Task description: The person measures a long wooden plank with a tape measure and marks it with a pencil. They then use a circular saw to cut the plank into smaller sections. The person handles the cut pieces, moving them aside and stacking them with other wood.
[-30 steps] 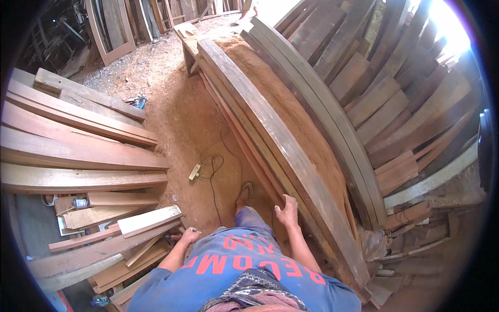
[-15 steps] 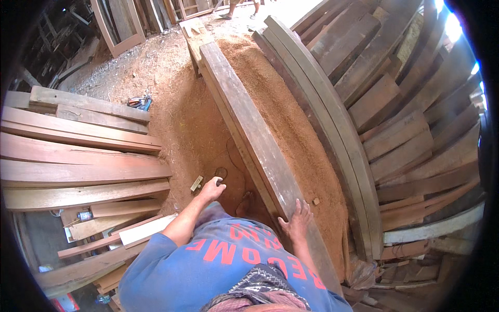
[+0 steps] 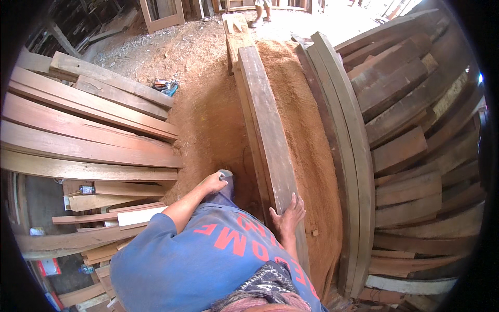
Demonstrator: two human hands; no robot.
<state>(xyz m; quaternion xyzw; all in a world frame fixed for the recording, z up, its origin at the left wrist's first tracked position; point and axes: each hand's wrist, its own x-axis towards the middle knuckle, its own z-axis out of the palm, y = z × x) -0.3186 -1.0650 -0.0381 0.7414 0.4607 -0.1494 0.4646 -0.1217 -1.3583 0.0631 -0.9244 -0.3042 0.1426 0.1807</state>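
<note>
My right hand point(image 3: 289, 213) rests on the grey wooden beam point(image 3: 267, 119), its fingers spread over the top face and the thumb toward the near side. The long beam runs away from me on top of another timber. My left hand point(image 3: 214, 183) is in front of my left leg, its fingers curled closed. A small dark bit shows between thumb and forefinger, too little to name. Under the far end of the beam stands a pale wooden support point(image 3: 235, 32).
Sawdust point(image 3: 304, 125) is heaped along the right of the beam. Beyond it lie long timbers point(image 3: 345, 135) and a stack of boards point(image 3: 405, 151). More planks point(image 3: 99, 145) jut in from the left, with a blue power tool point(image 3: 166, 87) past them. Another person's legs point(image 3: 262, 10) show far off.
My view has shifted, so the beam and planks appear turned. My left leg has come forward beneath my left hand, hiding the small wooden block there. My right hand stays on the beam.
</note>
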